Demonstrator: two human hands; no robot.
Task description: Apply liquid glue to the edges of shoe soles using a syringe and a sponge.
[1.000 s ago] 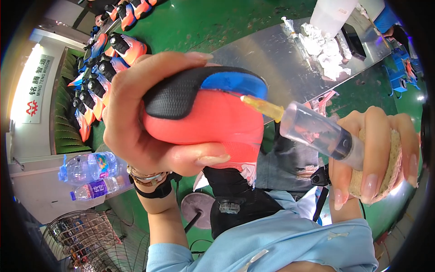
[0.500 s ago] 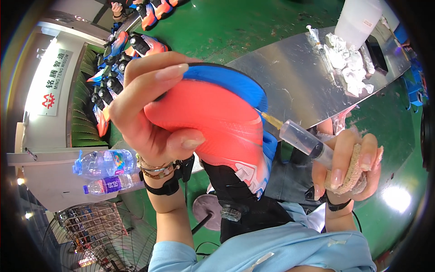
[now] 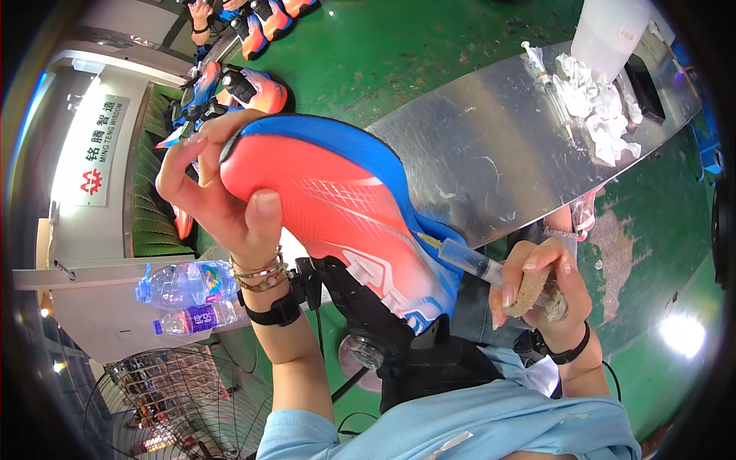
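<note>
My left hand (image 3: pixel 241 222) grips a sports shoe (image 3: pixel 330 195) by its toe end, thumb on the coral upper and fingers around the far side. The shoe lies tilted on its side in the air, its blue sole edge facing up and away and its black ankle part toward me. My right hand (image 3: pixel 569 303) is closed around a clear syringe (image 3: pixel 469 261) and a beige sponge-like pad (image 3: pixel 529 294). The syringe's yellowish needle (image 3: pixel 428 239) points at the seam between upper and blue sole, its tip at or very near it.
A metal table (image 3: pixel 437 146) carries another syringe (image 3: pixel 549 83), crumpled white tissues (image 3: pixel 594 103) and a whitish container (image 3: pixel 608 34). At left are two bottles (image 3: pixel 188 284), a wire fan (image 3: pixel 176 402) and a green rack with shoes (image 3: pixel 257 90). Another person's hand (image 3: pixel 201 14) shows at top left.
My left hand has shifted left and turned the shoe, showing more of its side. The right hand with the syringe has moved left, the needle tip now lower along the sole seam.
</note>
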